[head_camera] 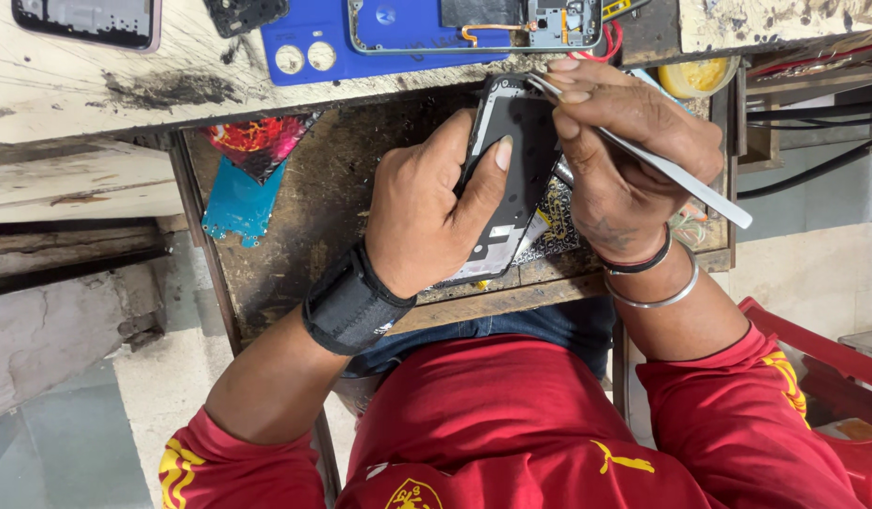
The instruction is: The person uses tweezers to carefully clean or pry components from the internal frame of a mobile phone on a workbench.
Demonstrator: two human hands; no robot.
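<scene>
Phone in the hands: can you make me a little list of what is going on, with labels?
left hand: grips a black phone frame, thumb across it
right hand: pinches metal tweezers, tips at the frame's top edge
left wrist: black wrist wrap
right wrist: bangles
bench top: blue phone back, opened phone

head view, steeply downward, close over workbench

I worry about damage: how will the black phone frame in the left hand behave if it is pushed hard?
The black phone frame looks thin and flat, so it probably flexes or cracks under force. The left hand grips it alone, suggesting it is light. The tweezers in the right hand press its top edge, where it may chip.
</scene>
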